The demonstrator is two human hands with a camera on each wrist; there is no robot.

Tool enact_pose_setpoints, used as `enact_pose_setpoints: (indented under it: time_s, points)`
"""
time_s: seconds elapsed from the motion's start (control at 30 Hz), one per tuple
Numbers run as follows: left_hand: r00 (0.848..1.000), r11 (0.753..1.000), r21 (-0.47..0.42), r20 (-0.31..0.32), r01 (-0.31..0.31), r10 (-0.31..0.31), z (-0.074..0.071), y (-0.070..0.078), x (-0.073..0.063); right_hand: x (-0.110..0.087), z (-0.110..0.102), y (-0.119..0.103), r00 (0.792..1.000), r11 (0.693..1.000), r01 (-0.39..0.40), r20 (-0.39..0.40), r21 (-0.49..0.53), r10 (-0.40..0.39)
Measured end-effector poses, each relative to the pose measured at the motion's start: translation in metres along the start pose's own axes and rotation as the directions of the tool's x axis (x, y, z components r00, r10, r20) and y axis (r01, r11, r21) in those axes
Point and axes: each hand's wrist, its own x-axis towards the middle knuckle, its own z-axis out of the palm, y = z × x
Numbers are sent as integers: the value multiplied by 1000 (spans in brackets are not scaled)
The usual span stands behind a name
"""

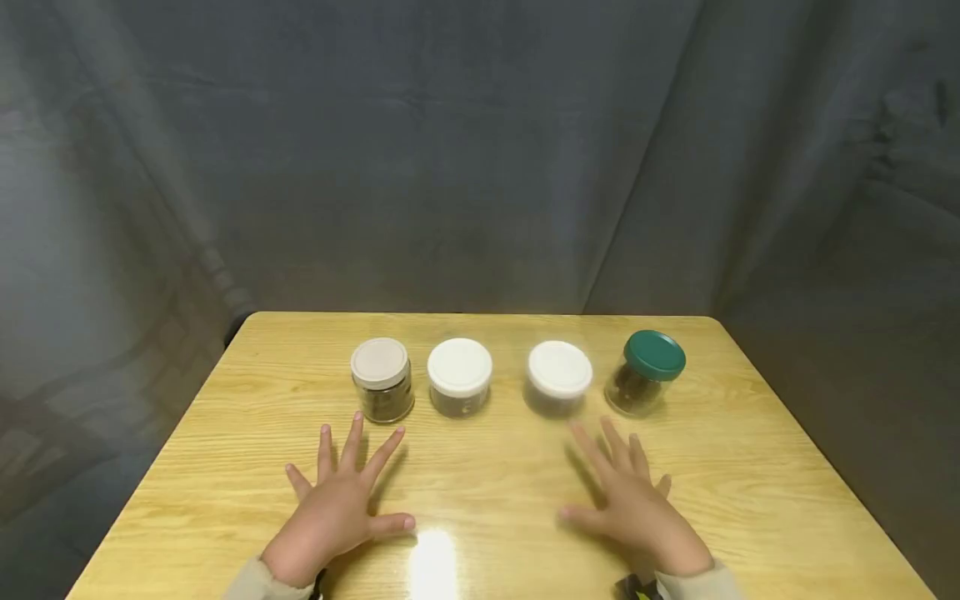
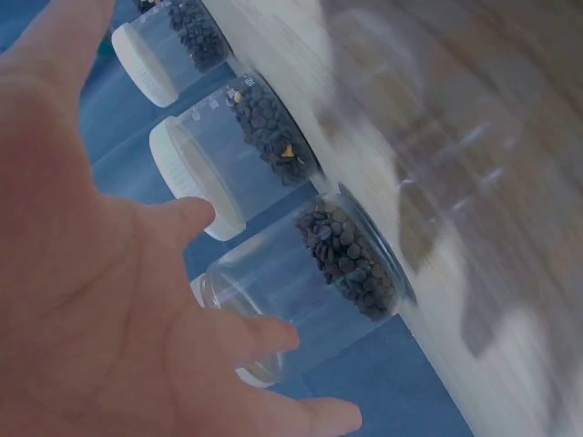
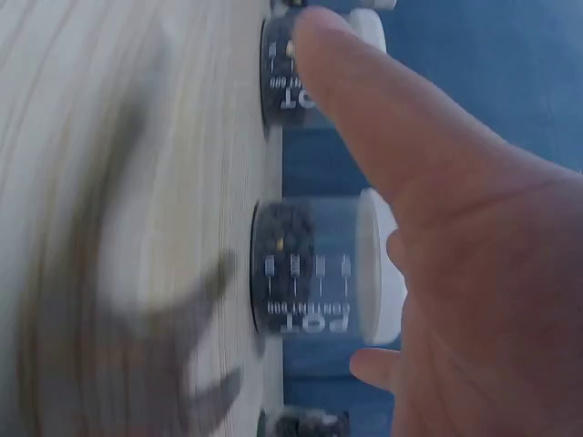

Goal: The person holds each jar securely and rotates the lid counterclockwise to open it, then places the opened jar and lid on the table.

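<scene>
Both hands hover over the wooden table, palms down with fingers spread, holding nothing. My left hand [image 1: 330, 508] is nearest a glass jar with a beige lid [image 1: 381, 367]; in the left wrist view dark, bean-like pieces [image 2: 342, 259] fill its lower part. To its right is a clear jar with a white lid [image 1: 460, 371]. A second white-lidded jar [image 1: 558, 375] stands beyond my right hand [image 1: 630, 504]; in the right wrist view that jar [image 3: 305, 269] bears printed measuring marks. A green-lidded jar [image 1: 652, 358] with dark contents leans at the row's right end.
The jars form a row near the back of the wooden table [image 1: 480, 483]. Grey cloth [image 1: 450, 167] hangs behind and at both sides. A bright light reflection [image 1: 432, 558] lies on the tabletop between the hands.
</scene>
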Motion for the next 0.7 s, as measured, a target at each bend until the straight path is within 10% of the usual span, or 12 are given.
enact_pose_setpoints:
  time_s: [0.4, 0.7]
  points:
    - [998, 998, -43, -50, 37, -39, -3, -3, 2, 26, 22, -26, 964, 959, 259, -97, 115, -249]
    - [977, 992, -123, -210, 13, -39, -8, -6, 10, 49, 42, -56, 937, 900, 350, -119, 262, -329]
